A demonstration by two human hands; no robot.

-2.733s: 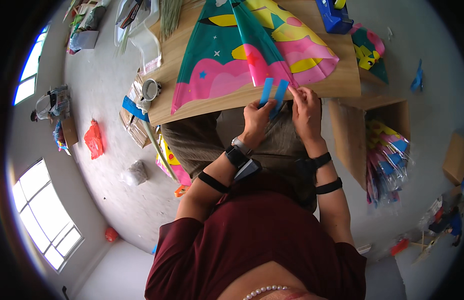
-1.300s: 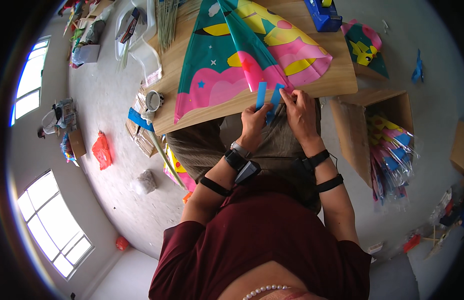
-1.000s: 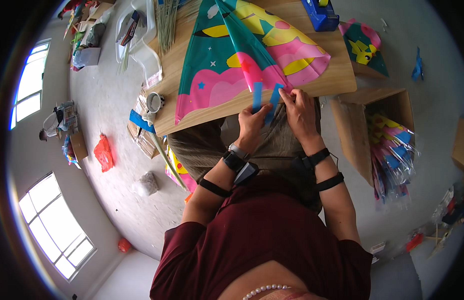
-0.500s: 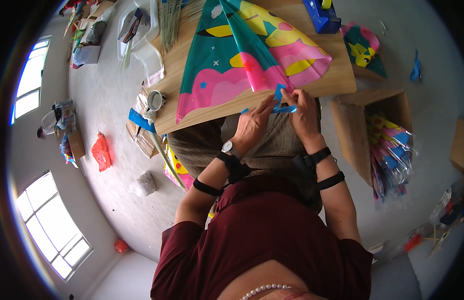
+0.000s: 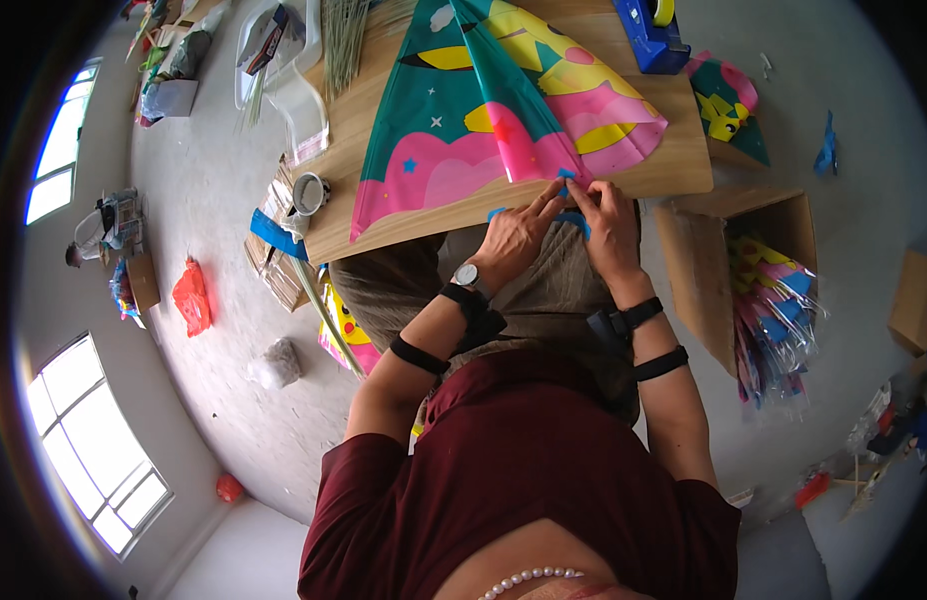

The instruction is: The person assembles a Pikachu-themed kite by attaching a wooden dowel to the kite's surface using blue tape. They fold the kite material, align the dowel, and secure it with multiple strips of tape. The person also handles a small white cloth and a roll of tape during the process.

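Note:
A kite sail (image 5: 423,185) of thin printed sheet in green, pink and yellow lies folded on the table. At its near edge a narrow blue strip (image 5: 566,174) meets the pink hem, and more blue shows below, partly behind my fingers. My left hand (image 5: 513,243) comes in from the left, its fingers pressed together with the tips on the strip. Facing it, my right hand (image 5: 611,232) has curled fingers, with thumb and forefinger pinching at the same spot. The fingertips of both hands nearly touch and hide part of the strip.
A blue tape dispenser (image 5: 653,38) stands at the table's far right, with a tape roll (image 5: 310,194) at the left edge. Thin sticks (image 5: 343,45) lie near a clear plastic tray (image 5: 301,115). Right of the table, an open cardboard box (image 5: 695,290) holds packed kites (image 5: 778,320).
My fingertips have drawn closer together over the blue strip. Less of the strip now shows, both upright at the hem and between my hands. The kite sail stays in place.

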